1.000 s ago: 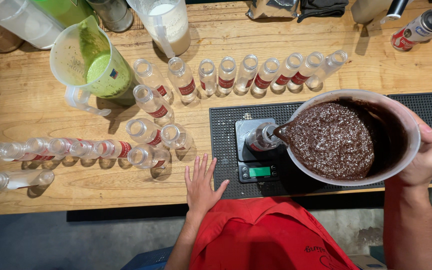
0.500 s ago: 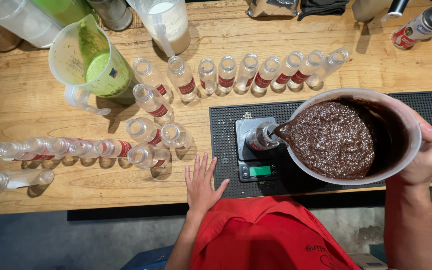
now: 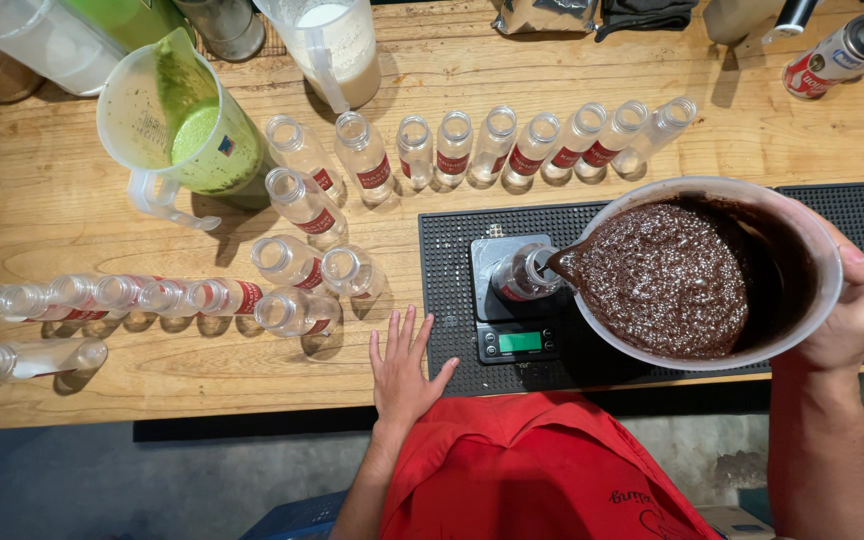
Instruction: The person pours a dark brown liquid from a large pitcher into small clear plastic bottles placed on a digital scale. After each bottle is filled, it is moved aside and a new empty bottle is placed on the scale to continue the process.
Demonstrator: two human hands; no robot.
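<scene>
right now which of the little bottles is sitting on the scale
The bottle under the spout of the brown-filled pitcher that the right hand tilts; all the others stand on bare wood.

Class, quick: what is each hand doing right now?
Left hand: open, flat on the wooden table, holding nothing.
Right hand: closed around the large white plastic jug of brown liquid, tilted over a small bottle.

Bottle [image 3: 522,272] on scale [image 3: 518,341] half hidden behind brown jug [image 3: 822,262].
</scene>
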